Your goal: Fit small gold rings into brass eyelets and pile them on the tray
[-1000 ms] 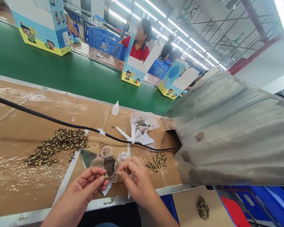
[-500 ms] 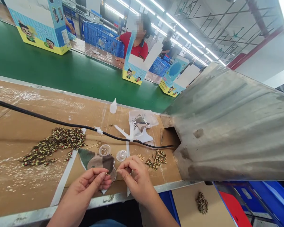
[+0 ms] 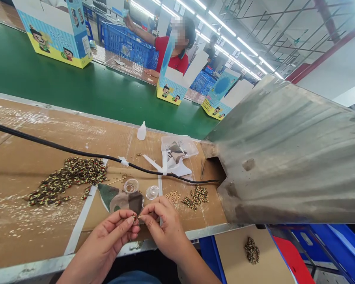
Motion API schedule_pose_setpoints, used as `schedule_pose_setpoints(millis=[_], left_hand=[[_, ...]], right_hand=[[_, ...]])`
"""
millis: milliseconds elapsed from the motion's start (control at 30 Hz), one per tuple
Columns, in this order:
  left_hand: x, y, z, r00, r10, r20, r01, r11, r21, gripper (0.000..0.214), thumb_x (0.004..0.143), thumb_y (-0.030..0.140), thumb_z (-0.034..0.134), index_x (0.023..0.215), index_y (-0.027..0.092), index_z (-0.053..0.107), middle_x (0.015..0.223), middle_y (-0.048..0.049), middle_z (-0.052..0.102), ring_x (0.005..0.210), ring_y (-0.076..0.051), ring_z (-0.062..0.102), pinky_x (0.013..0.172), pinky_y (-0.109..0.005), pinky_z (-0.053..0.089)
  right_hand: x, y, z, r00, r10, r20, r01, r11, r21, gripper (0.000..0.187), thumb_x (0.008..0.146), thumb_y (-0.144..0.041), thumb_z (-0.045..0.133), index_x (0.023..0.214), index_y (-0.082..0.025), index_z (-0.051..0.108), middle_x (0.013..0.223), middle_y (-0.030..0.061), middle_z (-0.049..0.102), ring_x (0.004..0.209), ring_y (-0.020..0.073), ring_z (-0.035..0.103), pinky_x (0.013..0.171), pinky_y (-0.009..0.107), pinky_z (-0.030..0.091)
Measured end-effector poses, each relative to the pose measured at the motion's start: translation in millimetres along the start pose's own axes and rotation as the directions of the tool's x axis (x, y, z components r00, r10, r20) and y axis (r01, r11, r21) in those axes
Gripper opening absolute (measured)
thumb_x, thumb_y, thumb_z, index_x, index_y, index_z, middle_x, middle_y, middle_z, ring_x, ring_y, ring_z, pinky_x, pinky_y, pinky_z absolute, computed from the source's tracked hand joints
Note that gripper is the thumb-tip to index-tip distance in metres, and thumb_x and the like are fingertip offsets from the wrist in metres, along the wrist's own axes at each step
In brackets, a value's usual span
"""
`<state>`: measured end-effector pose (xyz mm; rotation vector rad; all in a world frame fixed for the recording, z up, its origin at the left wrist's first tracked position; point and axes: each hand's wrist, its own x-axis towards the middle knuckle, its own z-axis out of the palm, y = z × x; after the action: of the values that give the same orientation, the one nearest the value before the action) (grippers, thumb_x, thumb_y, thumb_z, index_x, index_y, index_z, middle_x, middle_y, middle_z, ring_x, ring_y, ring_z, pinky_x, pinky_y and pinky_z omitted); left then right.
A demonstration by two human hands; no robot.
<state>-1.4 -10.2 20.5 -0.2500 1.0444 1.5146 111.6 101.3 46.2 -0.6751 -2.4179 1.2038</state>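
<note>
Close to the table's front edge, my left hand pinches a small dark piece with a bit of red and yellow, mostly covered by the fingertips. My right hand is closed in a pinch against it, on a tiny pale piece that barely shows. Under and behind the fingers lies a camouflage cloth. A clear round cup rests at its far edge, beside another small clear dish. Past my right hand are tiny tan pieces and a small heap of dark-and-yellow patterned pieces.
A larger heap of patterned pieces lies left. Across the table runs a black cable. Behind it stand a white dropper bottle and a plastic tray. A metal housing blocks the right. Printed boxes stand on the green belt.
My right hand has moved left, bringing its fingertips up to the piece in my left hand. More tan pieces show behind it. Across the belt, a person in red has raised an arm.
</note>
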Motion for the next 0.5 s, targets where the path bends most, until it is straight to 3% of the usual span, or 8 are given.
schedule_pose_setpoints(millis=[500], left_hand=[[0.0,0.5,0.7,0.998,-0.015,0.053,0.015,1.0,0.011,0.031,0.053,0.024,0.085,0.075,0.014,0.065,0.075,-0.0001,0.06,0.069,-0.012,0.059,0.064,-0.022,0.055]], right_hand=[[-1.7,2.3,2.0,0.998,0.028,0.055,-0.028,1.0,-0.001,0.006,0.085,-0.02,0.057,0.083,-0.017,0.062,0.084,-0.0013,0.056,0.081,0.0054,0.049,0.077,0.02,0.033]])
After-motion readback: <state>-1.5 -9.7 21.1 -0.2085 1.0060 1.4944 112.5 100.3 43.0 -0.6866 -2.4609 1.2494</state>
